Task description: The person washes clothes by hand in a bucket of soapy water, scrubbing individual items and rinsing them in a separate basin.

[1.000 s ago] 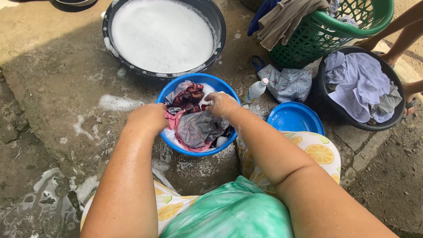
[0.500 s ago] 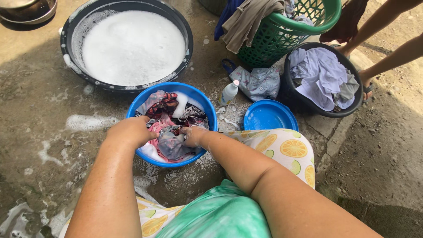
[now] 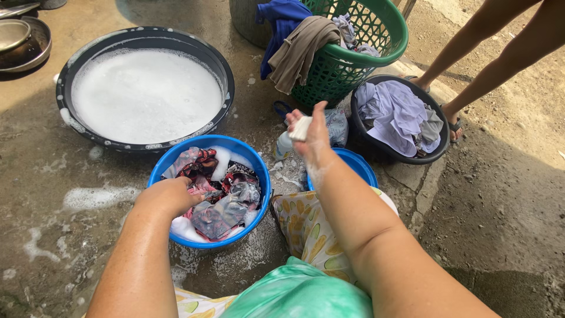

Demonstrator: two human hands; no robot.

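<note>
The left hand (image 3: 168,197) grips wet clothes (image 3: 220,194) in the blue basin (image 3: 259,171), steadying them; the right hand (image 3: 312,132), raised beyond it, pinches a white soap bar (image 3: 300,128).

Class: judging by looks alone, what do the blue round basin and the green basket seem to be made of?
Blue round basin: probably moulded plastic, with a smooth, glossy, evenly coloured rim. Green basket: probably plastic too, with a regular moulded lattice wall and a thick smooth rim.
</note>
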